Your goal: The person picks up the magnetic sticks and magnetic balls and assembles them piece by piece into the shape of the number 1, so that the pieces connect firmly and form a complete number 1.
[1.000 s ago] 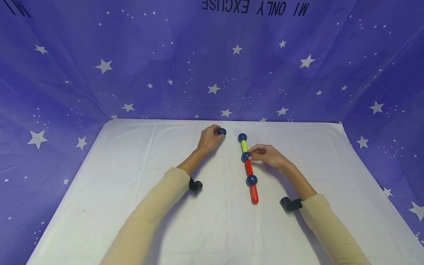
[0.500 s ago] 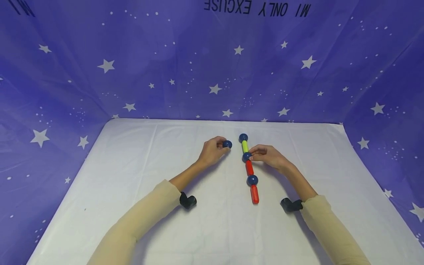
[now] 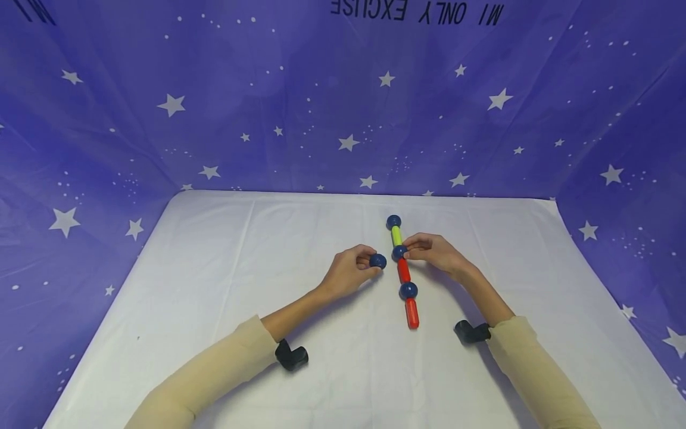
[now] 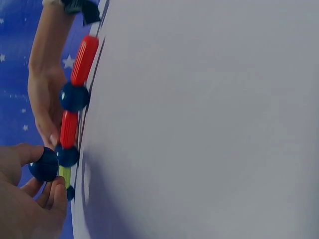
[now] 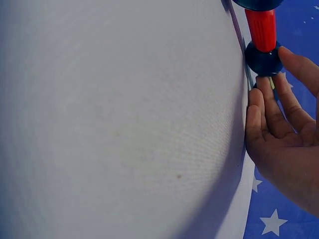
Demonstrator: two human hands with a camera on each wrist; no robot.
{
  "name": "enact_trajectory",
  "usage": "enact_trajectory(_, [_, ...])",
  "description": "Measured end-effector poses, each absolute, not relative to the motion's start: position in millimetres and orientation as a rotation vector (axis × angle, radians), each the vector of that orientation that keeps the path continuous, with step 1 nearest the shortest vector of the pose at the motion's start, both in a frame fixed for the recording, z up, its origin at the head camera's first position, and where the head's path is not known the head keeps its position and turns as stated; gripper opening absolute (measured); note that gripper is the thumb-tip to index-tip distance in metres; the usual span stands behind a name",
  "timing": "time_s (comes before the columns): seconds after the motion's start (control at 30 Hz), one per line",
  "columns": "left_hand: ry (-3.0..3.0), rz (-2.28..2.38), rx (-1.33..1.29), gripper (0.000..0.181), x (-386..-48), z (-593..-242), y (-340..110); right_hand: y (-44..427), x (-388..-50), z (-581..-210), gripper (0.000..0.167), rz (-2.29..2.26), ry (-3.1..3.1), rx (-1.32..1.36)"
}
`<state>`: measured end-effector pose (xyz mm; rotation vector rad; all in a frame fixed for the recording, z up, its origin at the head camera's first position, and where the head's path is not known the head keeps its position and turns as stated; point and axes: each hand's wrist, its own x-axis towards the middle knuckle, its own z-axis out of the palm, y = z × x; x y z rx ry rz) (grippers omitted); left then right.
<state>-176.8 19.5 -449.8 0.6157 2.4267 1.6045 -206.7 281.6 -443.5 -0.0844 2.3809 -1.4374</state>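
Observation:
My left hand pinches a loose dark blue ball between thumb and fingers, just left of a chain of balls and rods. From far to near, the chain has a blue end ball, a yellow-green rod, a middle blue ball, a red rod, a nearer blue ball and a second red rod. My right hand holds the middle ball from the right with thumb and fingertips. In the left wrist view, the loose ball partly overlaps the chain but appears apart from it in the head view.
A white cloth covers the table. Behind and beside it hangs a purple star-patterned curtain with black lettering. A black wrist-worn device juts from the left sleeve, another black device from the right.
My left hand has brought the loose blue ball nearer to me and rightward, closer to the chain. My right hand and the chain have stayed in place.

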Motion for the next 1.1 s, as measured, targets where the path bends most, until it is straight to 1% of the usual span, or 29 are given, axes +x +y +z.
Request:
enact_trajectory(0.27, [2.345, 1.617, 0.646, 0.035, -147.9, -451.1, 20.3, 280.0, -204.6, -441.0, 0.039, -1.439, 2.393, -0.069])
enact_trajectory(0.57, [2.246, 1.628, 0.651, 0.033, -123.0, -447.1, 26.4, 281.4, -202.2, -442.7, 0.044, -1.434, 2.403, -0.063])
enact_trajectory(1.1, [2.123, 1.621, 0.685, 0.032, -101.5, -448.0, 37.0, 285.6, -188.2, -442.2, 0.045, -1.434, 2.439, -0.075])
